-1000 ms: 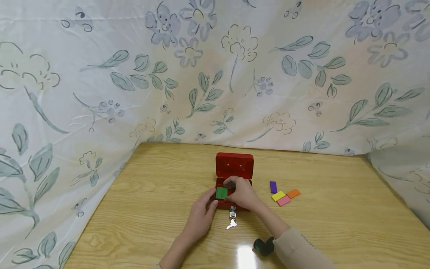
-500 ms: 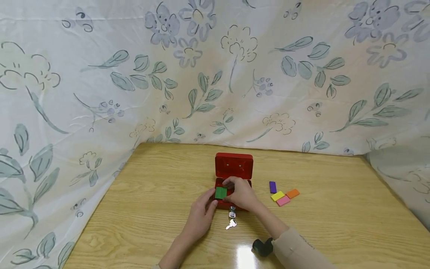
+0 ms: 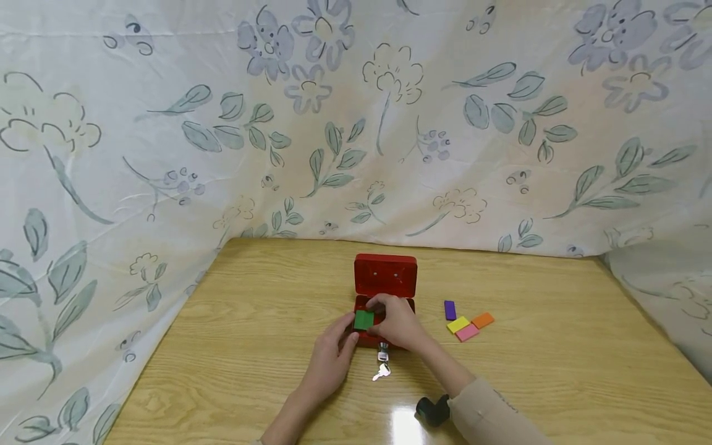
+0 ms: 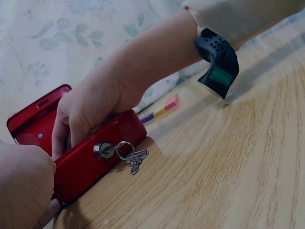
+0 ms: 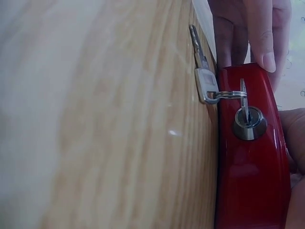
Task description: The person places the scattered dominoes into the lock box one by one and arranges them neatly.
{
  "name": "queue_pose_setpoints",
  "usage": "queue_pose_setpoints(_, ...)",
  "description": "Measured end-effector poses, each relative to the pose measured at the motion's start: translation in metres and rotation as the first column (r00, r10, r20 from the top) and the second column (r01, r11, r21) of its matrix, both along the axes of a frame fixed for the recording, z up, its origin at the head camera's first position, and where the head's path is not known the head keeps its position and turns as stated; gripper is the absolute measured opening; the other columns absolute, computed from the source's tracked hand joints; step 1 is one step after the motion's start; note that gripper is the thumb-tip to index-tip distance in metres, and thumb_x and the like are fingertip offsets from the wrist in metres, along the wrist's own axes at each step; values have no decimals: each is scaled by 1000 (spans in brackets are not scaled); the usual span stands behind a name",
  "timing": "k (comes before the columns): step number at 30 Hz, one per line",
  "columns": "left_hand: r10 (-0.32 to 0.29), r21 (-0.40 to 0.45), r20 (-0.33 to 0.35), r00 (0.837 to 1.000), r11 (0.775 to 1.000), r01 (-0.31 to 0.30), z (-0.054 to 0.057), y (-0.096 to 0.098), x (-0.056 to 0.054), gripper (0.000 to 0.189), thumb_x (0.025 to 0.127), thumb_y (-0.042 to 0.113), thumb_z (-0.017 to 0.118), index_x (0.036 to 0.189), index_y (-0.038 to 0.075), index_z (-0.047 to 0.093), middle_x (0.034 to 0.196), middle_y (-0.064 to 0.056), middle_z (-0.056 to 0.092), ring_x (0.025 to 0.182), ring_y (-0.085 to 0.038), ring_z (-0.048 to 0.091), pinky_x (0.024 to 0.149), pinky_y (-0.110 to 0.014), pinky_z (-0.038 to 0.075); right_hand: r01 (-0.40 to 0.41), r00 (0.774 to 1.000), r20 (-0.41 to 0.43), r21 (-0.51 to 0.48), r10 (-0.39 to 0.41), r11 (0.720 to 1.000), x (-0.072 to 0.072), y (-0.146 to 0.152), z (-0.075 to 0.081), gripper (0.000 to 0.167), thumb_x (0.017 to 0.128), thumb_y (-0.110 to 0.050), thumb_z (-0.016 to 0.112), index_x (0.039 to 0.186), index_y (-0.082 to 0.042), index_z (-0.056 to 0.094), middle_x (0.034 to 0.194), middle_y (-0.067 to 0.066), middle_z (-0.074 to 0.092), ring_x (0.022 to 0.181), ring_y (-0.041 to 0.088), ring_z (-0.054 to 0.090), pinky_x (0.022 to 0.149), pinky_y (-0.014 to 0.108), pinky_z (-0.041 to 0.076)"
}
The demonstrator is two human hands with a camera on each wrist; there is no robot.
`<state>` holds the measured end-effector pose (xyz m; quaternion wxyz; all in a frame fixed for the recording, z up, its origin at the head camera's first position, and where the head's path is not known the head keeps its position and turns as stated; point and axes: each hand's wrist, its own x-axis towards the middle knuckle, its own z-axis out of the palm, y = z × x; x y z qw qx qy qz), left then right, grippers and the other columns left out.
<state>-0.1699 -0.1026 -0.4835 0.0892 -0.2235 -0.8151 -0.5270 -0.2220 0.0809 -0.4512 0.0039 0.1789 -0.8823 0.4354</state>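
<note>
Right hand (image 3: pixel 397 322): fingers bent into red box (image 3: pixel 385 285), by green blocks (image 3: pixel 364 320); can't tell grip. Left hand (image 3: pixel 329 357): fingers fairly straight, against its left side. Box toward bench's (image 3: pixel 283 278) far edge; slack bracing could let it slide.

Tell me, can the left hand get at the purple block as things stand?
Probably not directly: the red box and right hand are between the left hand and the purple block.

Glossy red metal box (image 5: pixel 252 186) on wood-grained table (image 3: pixel 250 284)
</note>
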Motion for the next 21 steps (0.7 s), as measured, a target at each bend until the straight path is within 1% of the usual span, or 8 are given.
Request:
queue_pose_setpoints(5,15,-19,-15,1000,1000,-15,-1,0,0,42,102,4,57,142,-4,50,140,-19,54,132,-27,50,107,-39,45,2,1000,-13,2,-2,1000,0,0,-1,39,72,1,87,107,1,69,100,10,70,91,24,65,81,39,59)
queue_pose_setpoints(8,16,-21,-10,1000,1000,-16,-2,0,0,42,102,5,57,142,-5,50,140,-20,54,132,-27,50,106,-38,46,5,1000,-20,2,-5,1000,1,-1,-1,39,72,0,88,107,1,70,100,10,70,91,24,65,81,39,59)
queue_pose_setpoints(15,3,-2,14,1000,1000,-3,-1,0,0,42,103,6,56,143,-4,49,142,-20,53,132,-27,50,105,-35,47,19,1000,-19,-16,-19,1000,1,0,-2,40,71,-1,89,107,0,70,100,10,70,91,25,65,80,40,59)
queue_pose_setpoints(21,-3,-3,18,1000,1000,3,-2,-1,0,43,103,7,55,144,-3,48,143,-19,52,133,-27,50,104,-35,47,17,999,-29,-14,-17,1000,0,0,-4,40,71,-2,89,107,0,70,100,9,70,91,24,65,80,39,58)
